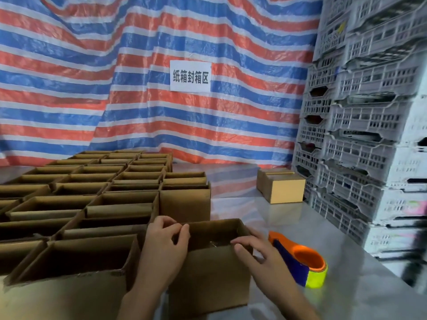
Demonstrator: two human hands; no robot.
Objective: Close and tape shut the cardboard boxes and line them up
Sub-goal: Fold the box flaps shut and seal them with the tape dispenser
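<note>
An open brown cardboard box (208, 278) stands right in front of me on the grey table (346, 285). My left hand (165, 241) curls over its left wall and pinches the top edge. On the box's right rim lies my right hand (256, 250), its fingers reaching over the near edge into the opening. An orange and blue tape dispenser (302, 259) with a yellow-green roll lies just right of the box, beside my right wrist. A closed, taped box (280, 185) sits farther back on the right.
Several rows of open cardboard boxes (92, 204) fill the left half of the table. White plastic crates (369, 135) are stacked along the right edge. A striped tarp with a paper sign (190, 76) hangs behind.
</note>
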